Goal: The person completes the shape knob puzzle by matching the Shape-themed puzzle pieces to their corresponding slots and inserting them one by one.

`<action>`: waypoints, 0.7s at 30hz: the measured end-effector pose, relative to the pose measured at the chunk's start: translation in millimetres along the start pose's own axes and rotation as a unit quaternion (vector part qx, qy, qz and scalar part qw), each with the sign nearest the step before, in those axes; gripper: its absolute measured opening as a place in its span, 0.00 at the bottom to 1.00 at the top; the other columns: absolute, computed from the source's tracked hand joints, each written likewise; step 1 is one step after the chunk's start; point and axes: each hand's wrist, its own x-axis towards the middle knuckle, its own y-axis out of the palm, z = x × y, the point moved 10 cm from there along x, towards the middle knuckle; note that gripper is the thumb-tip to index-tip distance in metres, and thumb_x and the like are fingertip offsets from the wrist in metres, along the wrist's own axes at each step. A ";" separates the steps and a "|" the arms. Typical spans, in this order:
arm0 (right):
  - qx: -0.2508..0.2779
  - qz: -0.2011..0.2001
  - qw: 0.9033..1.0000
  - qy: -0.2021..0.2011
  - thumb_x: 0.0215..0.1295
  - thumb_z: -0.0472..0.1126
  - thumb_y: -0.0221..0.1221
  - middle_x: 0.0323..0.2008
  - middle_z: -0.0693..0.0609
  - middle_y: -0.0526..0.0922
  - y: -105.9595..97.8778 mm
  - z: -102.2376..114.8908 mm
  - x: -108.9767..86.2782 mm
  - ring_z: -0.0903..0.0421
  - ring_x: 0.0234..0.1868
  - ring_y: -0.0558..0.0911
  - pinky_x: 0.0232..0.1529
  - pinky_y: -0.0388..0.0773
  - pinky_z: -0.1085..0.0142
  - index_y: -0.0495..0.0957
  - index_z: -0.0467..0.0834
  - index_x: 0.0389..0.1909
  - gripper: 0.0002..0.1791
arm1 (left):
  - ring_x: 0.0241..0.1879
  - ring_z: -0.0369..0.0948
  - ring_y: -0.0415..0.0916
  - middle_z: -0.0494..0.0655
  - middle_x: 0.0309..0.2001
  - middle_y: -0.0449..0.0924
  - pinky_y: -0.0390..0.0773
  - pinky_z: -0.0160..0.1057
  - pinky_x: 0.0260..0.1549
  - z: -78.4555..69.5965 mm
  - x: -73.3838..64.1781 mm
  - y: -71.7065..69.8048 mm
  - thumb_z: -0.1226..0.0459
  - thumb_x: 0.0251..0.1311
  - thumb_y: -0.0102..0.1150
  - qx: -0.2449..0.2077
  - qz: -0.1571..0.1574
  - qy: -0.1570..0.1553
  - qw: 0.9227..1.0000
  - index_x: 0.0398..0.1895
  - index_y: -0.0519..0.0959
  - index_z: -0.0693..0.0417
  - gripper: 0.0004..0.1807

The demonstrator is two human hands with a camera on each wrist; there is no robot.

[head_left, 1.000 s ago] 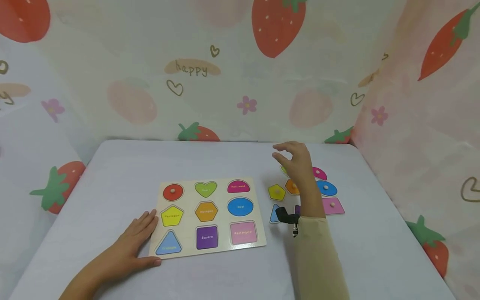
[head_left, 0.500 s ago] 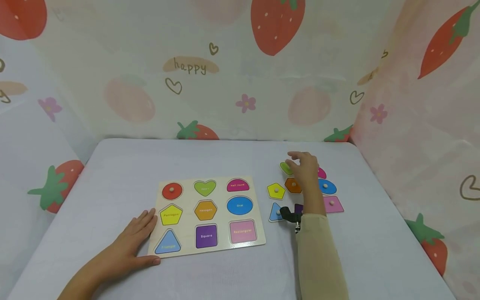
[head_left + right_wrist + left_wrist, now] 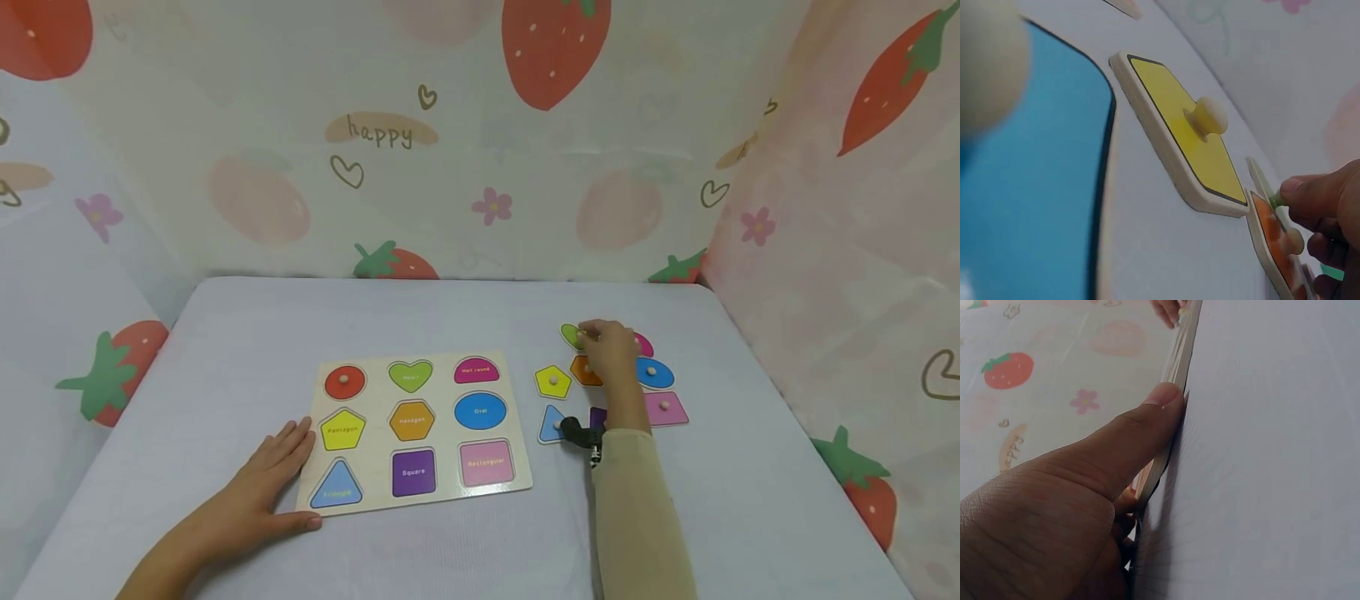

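Observation:
My left hand (image 3: 258,492) rests at the near left corner of the wooden shape puzzle board (image 3: 377,479). Its thumb lies along the front edge and its straight fingers touch the left edge. A red circle piece (image 3: 352,387) with a knob sits in the board's far left recess. At the far end of the loose pieces, my right hand (image 3: 613,350) pinches the knob of the green heart piece (image 3: 570,335) between thumb and finger. That piece is partly hidden by the hand. The orange hexagon piece (image 3: 1270,234) lies just below those fingers in the right wrist view.
Around the right forearm lie knobbed pieces: a yellow pentagon (image 3: 552,383), blue triangle (image 3: 550,423), purple square (image 3: 597,417), blue oval (image 3: 658,373), pink rectangle (image 3: 671,410) and magenta half round (image 3: 643,343). A strawberry-patterned backdrop (image 3: 450,192) stands behind the white table (image 3: 300,317).
My right hand has come down and nearer from above the far pieces, and its thumb and finger have closed at the green heart's knob. The left hand and board have stayed put.

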 end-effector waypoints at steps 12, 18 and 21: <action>0.008 0.003 1.000 0.020 0.76 0.46 0.59 0.57 0.44 0.84 7.8 -9.5 2.3 0.41 0.60 0.73 0.66 0.59 0.39 0.83 0.47 0.58 0.16 | 0.82 0.54 0.36 0.51 0.83 0.45 0.19 0.15 0.64 7.6 0.6 6.1 0.30 0.47 0.68 -0.008 0.023 -0.040 0.999 0.82 0.54 0.54 0.65; 0.008 -0.006 1.000 0.027 0.76 0.46 0.58 0.57 0.44 0.83 4.9 -9.4 2.4 0.41 0.60 0.73 0.65 0.59 0.38 0.83 0.47 0.59 0.16 | 0.82 0.55 0.37 0.52 0.83 0.46 0.19 0.16 0.65 4.1 0.8 3.8 0.30 0.47 0.68 -0.009 0.019 -0.032 0.999 0.81 0.55 0.56 0.65; 0.016 -0.014 0.999 0.029 0.77 0.47 0.58 0.57 0.45 0.83 0.8 -7.8 1.5 0.41 0.59 0.71 0.61 0.63 0.42 0.84 0.48 0.59 0.16 | 0.82 0.54 0.37 0.51 0.83 0.46 0.19 0.16 0.65 5.0 1.0 3.9 0.30 0.47 0.68 -0.007 0.019 -0.035 0.999 0.82 0.54 0.55 0.65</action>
